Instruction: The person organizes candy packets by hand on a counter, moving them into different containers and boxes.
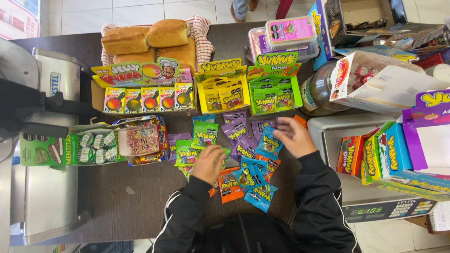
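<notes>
Resting flat on the dark brown counter (140, 197), the left hand (208, 163) lies with its fingers together on a green candy packet (187, 153). The right hand (293, 137) has its fingers curled down onto a small blue candy packet (268, 143) in the middle of a heap of purple, blue and orange packets. Just behind the heap stand a yellow display box (222, 86) and a green display box (275, 89). Three golden bread loaves (150, 40) sit at the far edge.

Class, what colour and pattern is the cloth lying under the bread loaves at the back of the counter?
White with red checks, seen best in the head view: cloth under the bread loaves.
</notes>
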